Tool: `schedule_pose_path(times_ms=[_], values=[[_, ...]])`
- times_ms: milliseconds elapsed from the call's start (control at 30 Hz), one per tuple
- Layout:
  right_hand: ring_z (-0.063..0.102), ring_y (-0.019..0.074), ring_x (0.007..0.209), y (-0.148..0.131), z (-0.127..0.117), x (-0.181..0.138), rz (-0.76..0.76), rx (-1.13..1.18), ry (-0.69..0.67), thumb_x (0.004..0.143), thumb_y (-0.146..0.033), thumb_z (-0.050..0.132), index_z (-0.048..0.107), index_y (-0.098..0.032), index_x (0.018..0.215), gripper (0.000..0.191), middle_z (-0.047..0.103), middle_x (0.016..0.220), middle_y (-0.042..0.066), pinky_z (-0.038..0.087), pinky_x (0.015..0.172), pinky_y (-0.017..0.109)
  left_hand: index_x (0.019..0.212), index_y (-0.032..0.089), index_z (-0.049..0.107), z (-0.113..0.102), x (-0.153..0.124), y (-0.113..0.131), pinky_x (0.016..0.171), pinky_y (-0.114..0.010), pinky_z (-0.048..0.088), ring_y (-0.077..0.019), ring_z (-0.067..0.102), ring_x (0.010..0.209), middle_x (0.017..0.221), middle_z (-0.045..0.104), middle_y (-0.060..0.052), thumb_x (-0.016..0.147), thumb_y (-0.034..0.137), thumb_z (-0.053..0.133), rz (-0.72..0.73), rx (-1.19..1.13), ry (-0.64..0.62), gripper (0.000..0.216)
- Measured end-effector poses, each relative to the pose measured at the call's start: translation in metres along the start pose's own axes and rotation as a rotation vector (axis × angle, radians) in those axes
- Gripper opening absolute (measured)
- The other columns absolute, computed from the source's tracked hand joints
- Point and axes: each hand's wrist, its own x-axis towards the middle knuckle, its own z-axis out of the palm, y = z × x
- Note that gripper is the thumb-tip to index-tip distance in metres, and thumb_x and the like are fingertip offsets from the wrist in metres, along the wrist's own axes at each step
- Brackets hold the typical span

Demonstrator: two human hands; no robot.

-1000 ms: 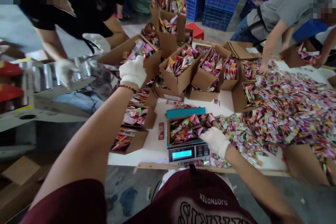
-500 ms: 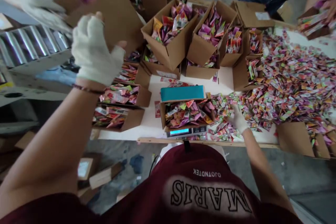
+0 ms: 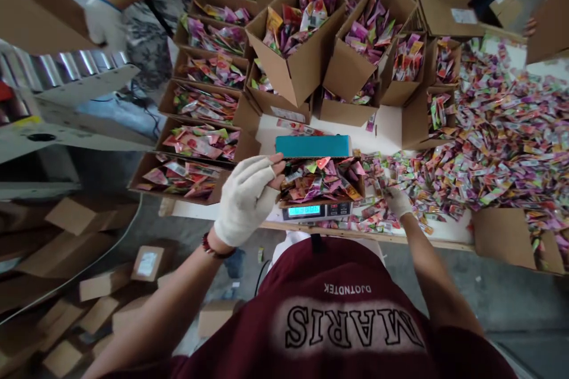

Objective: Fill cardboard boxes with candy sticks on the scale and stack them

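Observation:
An open cardboard box (image 3: 322, 204) filled with small colourful candy packets (image 3: 317, 180) stands on a digital scale (image 3: 333, 210) with a lit display. My left hand (image 3: 246, 198), in a white glove with bare fingertips, is at the box's left rim, its fingers closed on that edge. To the right of the box, my gloved right hand (image 3: 399, 200) reaches into loose packets (image 3: 418, 180) on the table. Its fingers are curled among them, and the tips are partly hidden. Behind the box is a flat teal panel (image 3: 313, 146).
Packet-filled boxes (image 3: 207, 103) line the left, and more boxes (image 3: 302, 65) stand at the back. A large packet heap (image 3: 511, 136) spreads rightward. Upper left, a co-worker's gloved hand (image 3: 106, 23) holds a carton (image 3: 40, 6) near a roller conveyor (image 3: 71, 68). Cartons (image 3: 84, 213) lie on the floor.
My left hand has come down from the raised carton at upper left to the weighed box. The co-worker's carton has moved left. My right hand stays among the packets, its fingers now more curled.

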Motion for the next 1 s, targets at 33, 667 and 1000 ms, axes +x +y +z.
schedule_pose_path(times_ms=[33, 667, 1000], values=[[0.062, 0.0176, 0.069, 0.006, -0.011, -0.002, 0.025, 0.016, 0.007, 0.091, -0.020, 0.053, 0.063, -0.018, 0.080, 0.015, 0.067, 0.074, 0.006, 0.048, 0.065, 0.028, 0.131, 0.025, 0.067, 0.007, 0.000, -0.002, 0.114, -0.050, 0.052, -0.0263, 0.061, 0.133, 0.139, 0.068, -0.008, 0.098, 0.025, 0.052, 0.013, 0.007, -0.055, 0.036], [0.068, 0.0411, 0.119, -0.244, -0.063, 0.054, -0.356, -0.417, -0.343, 0.096, -0.032, 0.065, 0.075, -0.008, 0.115, 0.033, 0.072, 0.124, 0.025, 0.049, 0.104, 0.061, 0.157, 0.017, 0.041, 0.069, 0.019, -0.033, 0.126, -0.049, 0.038, -0.0254, 0.044, 0.151, 0.154, 0.054, -0.016, 0.106, 0.036, 0.026, -0.031, -0.215, -0.004, 0.056], [0.071, 0.0203, 0.111, -0.100, -0.114, 0.009, -0.471, 0.636, -0.087, 0.100, -0.038, 0.053, 0.061, -0.022, 0.139, 0.044, 0.070, 0.132, 0.010, 0.059, 0.094, 0.037, 0.161, 0.023, 0.035, 0.058, 0.007, -0.018, 0.126, -0.062, 0.029, -0.0334, 0.036, 0.154, 0.160, 0.047, -0.016, 0.103, 0.034, 0.045, 0.154, -0.064, 0.006, 0.059]])
